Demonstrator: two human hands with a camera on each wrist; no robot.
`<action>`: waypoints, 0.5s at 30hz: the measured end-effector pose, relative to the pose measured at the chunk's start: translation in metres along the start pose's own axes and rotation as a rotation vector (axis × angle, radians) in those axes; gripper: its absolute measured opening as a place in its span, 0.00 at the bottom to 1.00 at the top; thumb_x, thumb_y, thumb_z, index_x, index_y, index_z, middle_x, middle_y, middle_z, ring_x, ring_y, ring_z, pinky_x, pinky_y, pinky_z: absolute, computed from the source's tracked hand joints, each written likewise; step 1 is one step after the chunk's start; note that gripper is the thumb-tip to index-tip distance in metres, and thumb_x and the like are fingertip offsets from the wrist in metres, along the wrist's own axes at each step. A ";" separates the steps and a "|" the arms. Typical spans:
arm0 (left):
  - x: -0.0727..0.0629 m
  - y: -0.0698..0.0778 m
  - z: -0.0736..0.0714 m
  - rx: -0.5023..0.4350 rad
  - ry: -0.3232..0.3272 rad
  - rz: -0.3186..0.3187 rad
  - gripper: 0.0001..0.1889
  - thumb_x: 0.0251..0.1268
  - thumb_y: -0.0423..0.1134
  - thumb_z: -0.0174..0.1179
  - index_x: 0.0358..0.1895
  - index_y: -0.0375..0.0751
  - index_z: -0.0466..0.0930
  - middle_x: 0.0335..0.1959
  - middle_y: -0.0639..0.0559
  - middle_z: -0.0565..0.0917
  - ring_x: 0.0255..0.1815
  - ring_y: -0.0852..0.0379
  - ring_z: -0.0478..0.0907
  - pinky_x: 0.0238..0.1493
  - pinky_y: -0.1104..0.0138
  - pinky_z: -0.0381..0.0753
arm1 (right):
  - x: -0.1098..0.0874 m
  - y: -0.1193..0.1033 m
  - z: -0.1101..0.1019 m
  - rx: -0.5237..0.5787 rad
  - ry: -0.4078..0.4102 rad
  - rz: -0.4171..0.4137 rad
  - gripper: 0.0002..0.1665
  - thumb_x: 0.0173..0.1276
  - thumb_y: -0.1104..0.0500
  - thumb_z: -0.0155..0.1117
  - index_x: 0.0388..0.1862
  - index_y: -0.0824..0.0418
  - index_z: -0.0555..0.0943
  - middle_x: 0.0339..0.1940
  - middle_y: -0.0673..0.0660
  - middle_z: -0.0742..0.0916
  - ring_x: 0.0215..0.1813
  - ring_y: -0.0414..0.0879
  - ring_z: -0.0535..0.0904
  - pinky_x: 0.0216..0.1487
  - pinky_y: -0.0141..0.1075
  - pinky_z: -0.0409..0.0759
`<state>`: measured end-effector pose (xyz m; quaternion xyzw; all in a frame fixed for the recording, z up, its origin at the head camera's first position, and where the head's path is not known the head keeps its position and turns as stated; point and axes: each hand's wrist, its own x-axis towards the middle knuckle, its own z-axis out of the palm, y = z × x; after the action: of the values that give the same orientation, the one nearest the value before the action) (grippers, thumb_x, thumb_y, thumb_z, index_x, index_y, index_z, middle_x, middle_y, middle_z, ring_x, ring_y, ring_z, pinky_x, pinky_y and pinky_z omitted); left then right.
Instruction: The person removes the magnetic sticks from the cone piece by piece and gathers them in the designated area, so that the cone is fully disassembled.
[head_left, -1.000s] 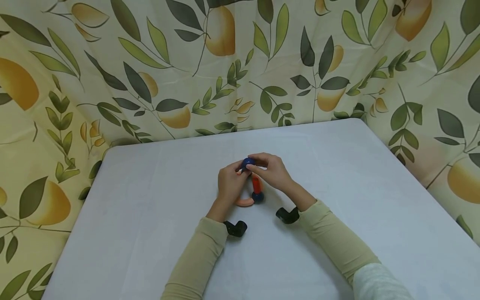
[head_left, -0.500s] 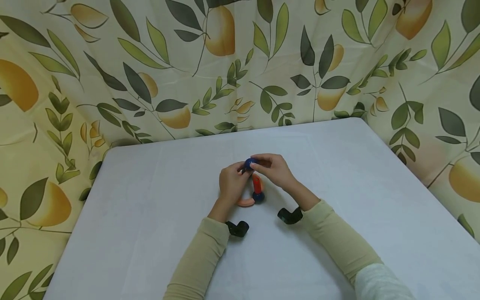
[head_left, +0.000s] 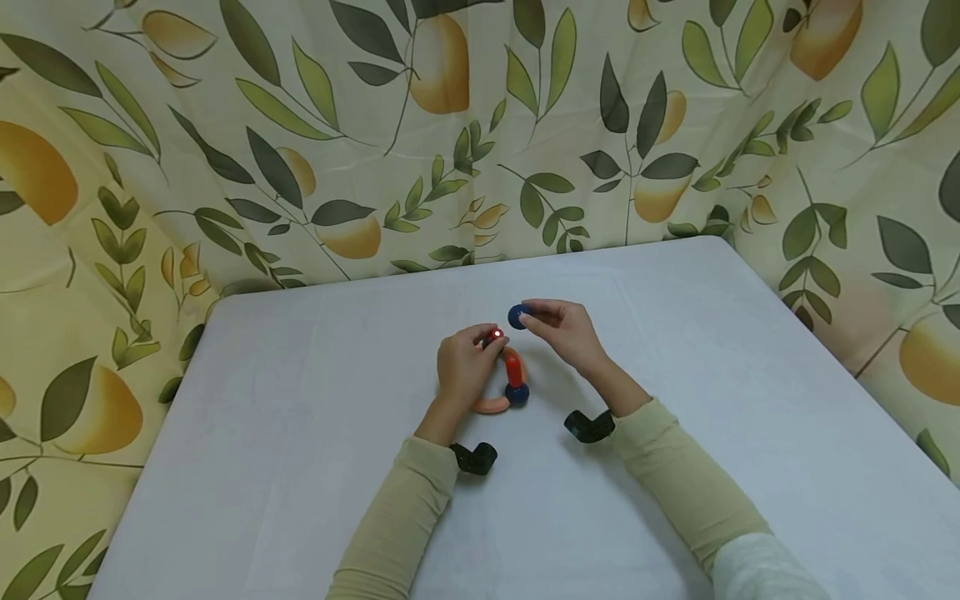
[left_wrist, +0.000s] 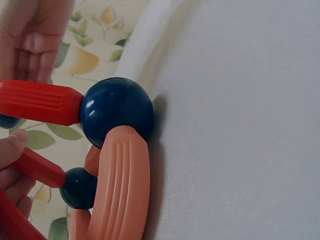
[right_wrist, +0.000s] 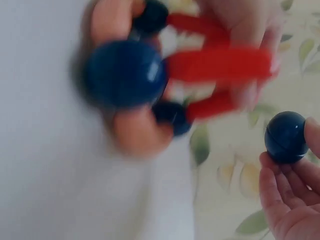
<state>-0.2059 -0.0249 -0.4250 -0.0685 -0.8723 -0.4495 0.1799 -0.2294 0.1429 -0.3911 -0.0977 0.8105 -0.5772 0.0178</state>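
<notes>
The right hand [head_left: 566, 332] holds a loose blue ball [head_left: 517, 316] pinched between its thumb and its fingers; this ball is apart from the frame and hangs in the air, slightly farther and to the right of the left hand's fingertips, with a narrow gap in between. The left hand [head_left: 463, 365] grips a red rod [right_wrist: 215, 105] of the frame near its upper end; the frame has peach curved pieces [left_wrist: 122, 185] as its base, joined by blue connector balls [left_wrist: 117, 112], from which three red rods rise; its base rests on the white table [head_left: 300, 458], near the middle of its width. The far edge of the table is well apart from both hands, and the side edges are farther away; the white surface stretches widely on the left and on the right, so there is much room around the forearms; the tightest place is between the two hands. Behind the far edge stands a patterned curtain [head_left: 360, 167]; black devices [head_left: 474, 458] sit at both wrists, just beside the sleeve cuffs [head_left: 427, 454].
</notes>
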 end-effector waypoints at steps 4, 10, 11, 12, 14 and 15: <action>-0.001 0.000 0.001 -0.014 -0.009 -0.028 0.13 0.53 0.41 0.67 0.41 0.38 0.85 0.35 0.51 0.85 0.37 0.57 0.80 0.39 0.68 0.78 | 0.010 0.015 -0.010 -0.049 0.026 0.017 0.23 0.64 0.58 0.62 0.54 0.71 0.76 0.47 0.66 0.82 0.48 0.53 0.79 0.46 0.36 0.77; -0.001 0.001 0.000 -0.021 -0.018 -0.045 0.14 0.53 0.41 0.67 0.42 0.38 0.85 0.36 0.51 0.85 0.38 0.57 0.80 0.40 0.69 0.78 | 0.018 0.033 -0.020 -0.096 0.024 0.039 0.23 0.64 0.59 0.62 0.54 0.72 0.75 0.49 0.66 0.81 0.49 0.54 0.79 0.47 0.38 0.77; -0.001 0.001 0.000 -0.019 -0.016 -0.045 0.14 0.53 0.42 0.67 0.42 0.38 0.85 0.36 0.51 0.85 0.38 0.57 0.80 0.40 0.69 0.78 | 0.019 0.035 -0.021 -0.102 0.022 0.042 0.23 0.64 0.59 0.62 0.54 0.72 0.75 0.49 0.67 0.81 0.49 0.54 0.79 0.48 0.39 0.76; -0.001 0.001 0.000 -0.019 -0.013 -0.044 0.14 0.53 0.42 0.67 0.42 0.39 0.85 0.36 0.51 0.85 0.37 0.57 0.80 0.39 0.69 0.78 | 0.020 0.038 -0.022 -0.109 0.019 0.051 0.23 0.64 0.60 0.62 0.54 0.72 0.75 0.50 0.67 0.81 0.50 0.54 0.78 0.49 0.39 0.76; -0.001 0.001 -0.001 -0.017 -0.007 -0.037 0.14 0.53 0.42 0.68 0.41 0.39 0.85 0.35 0.52 0.85 0.36 0.57 0.80 0.38 0.69 0.78 | 0.023 0.043 -0.024 -0.115 0.006 0.075 0.22 0.64 0.61 0.62 0.54 0.72 0.75 0.51 0.67 0.80 0.51 0.54 0.77 0.50 0.41 0.75; -0.001 0.000 -0.001 -0.017 -0.003 -0.032 0.13 0.53 0.41 0.68 0.41 0.39 0.85 0.35 0.52 0.85 0.35 0.56 0.80 0.37 0.69 0.77 | 0.024 0.045 -0.025 -0.114 -0.003 0.092 0.22 0.64 0.62 0.62 0.55 0.72 0.75 0.51 0.67 0.80 0.52 0.55 0.77 0.51 0.42 0.74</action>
<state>-0.2042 -0.0256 -0.4246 -0.0569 -0.8696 -0.4598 0.1707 -0.2624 0.1758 -0.4236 -0.0618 0.8457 -0.5285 0.0400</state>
